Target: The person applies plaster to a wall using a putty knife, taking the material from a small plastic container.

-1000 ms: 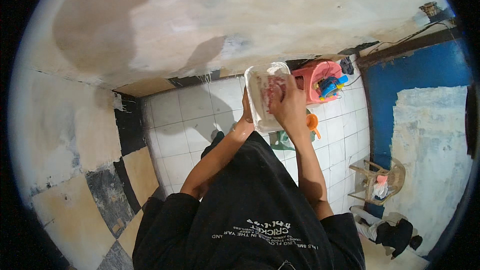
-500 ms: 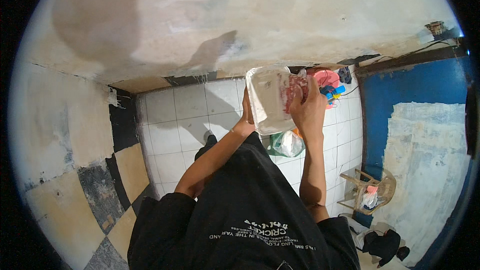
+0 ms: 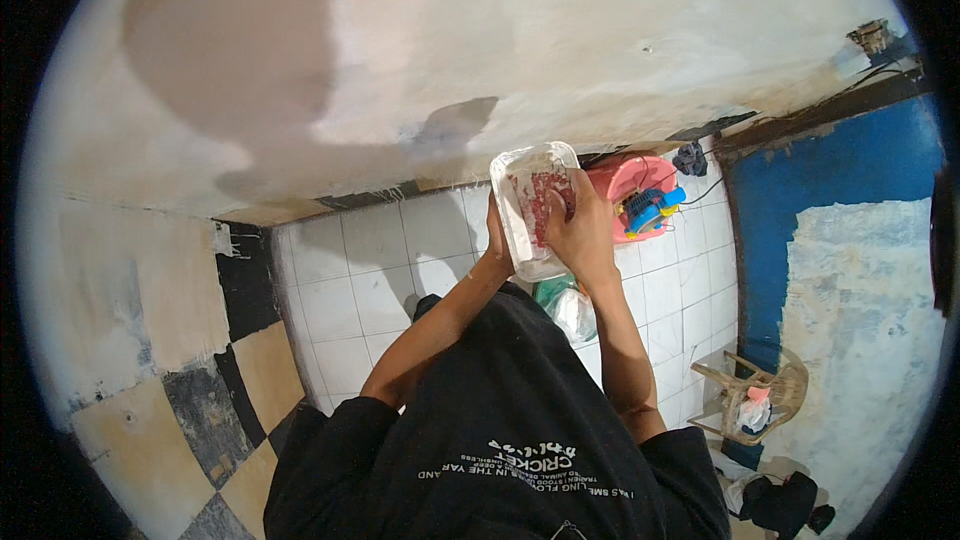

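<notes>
Two bare hands work close together above the floor, out in front of a black short-sleeved shirt [image 3: 480, 410]; the left hand [image 3: 497, 230] holds a white rectangular tray [image 3: 507, 190] from its left side, with the palm against the outer wall; the right hand [image 3: 587, 225] is closed around a flat red piece [image 3: 533, 202] smeared with white, its thumb lying over the near face; the red piece is at the tray's opening, over its middle and right part, though whether it touches the bottom cannot be told; pale, wet-looking smears coat the tray's inside.

Below the tray, a green and white plastic bag [image 3: 572, 314] lies on the white tiled floor [image 3: 372, 245]; to the right of the right hand stands a pink plastic piece [image 3: 606, 178], with a blue and yellow object [image 3: 655, 210] on it; farther right is a tan chair [image 3: 790, 388] with a pink and white bundle [image 3: 754, 408] on its seat; another person [image 3: 780, 502], in dark clothing, is at the lower right; ahead rises a patchy cream wall [image 3: 590, 30], which carries a large shadow at the upper left.
</notes>
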A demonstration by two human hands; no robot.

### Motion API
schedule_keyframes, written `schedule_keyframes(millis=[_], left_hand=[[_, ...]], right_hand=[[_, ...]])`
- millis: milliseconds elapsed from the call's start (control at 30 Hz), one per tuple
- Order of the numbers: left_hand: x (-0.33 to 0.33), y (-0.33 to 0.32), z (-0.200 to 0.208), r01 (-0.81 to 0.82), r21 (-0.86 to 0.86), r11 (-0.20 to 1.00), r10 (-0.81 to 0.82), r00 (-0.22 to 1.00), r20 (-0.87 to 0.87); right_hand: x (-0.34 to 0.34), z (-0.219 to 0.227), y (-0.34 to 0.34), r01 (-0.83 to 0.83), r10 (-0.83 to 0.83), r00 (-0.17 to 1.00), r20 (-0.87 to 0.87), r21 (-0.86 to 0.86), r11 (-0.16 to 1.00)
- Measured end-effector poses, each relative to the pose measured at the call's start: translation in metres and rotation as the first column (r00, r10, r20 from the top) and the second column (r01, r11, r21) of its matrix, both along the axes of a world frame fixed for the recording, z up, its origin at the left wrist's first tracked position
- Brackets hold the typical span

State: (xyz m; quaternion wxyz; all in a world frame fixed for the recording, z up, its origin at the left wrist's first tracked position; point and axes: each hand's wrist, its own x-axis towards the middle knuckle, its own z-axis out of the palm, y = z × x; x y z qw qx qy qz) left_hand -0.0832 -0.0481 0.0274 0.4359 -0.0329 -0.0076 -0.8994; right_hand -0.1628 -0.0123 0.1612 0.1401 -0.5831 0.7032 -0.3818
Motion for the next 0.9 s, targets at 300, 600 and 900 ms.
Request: schedule_keyframes(millis=[300, 600, 900], left_hand=[[-0.046, -0.015, -0.003, -0.012, 0.003, 1.000, 0.013, 0.997, -0.071], [-0.048, -0.033, -0.002, 0.038, -0.079, 0.996, -0.027, 0.990, 0.138], [-0.048, -0.047, -0.043, 0.118, 0.002, 0.993, -0.115, 0.967, 0.229]], right_hand=[[-0.076, 0.008, -0.003, 0.149, -0.116, 0.974, 0.194, -0.164, 0.975], [-0.110, -0.056, 0.004, 0.159, -0.053, 0.422, 0.905, -0.017, 0.987], [-0.105, -0.047, 0.016, 0.007, -0.058, 0.257, 0.965, 0.058, 0.998]])
